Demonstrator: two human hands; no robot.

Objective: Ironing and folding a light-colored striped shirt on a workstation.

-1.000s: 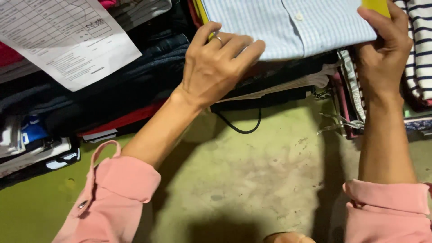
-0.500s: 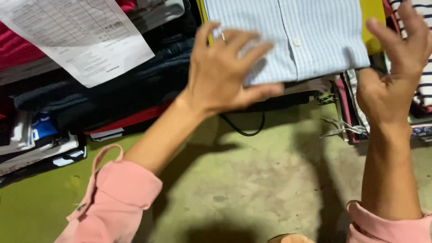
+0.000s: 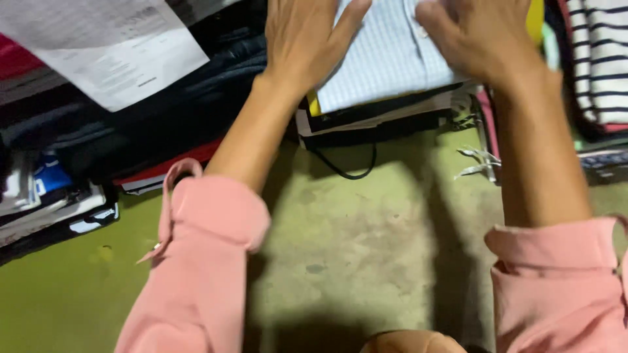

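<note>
A greenish floor is showing below stacks of folded clothes. A folded light blue striped shirt is lying on top of a dark stack. The left hand is resting flat on its left side, fingers spread open; the right hand is pressing its right side, fingers seemingly open too, though blurred. A printed sheet is lying well to the left.

We reach both arms toward the top of the frame, left hand and right hand flat, palms down, fingers spread.
</note>
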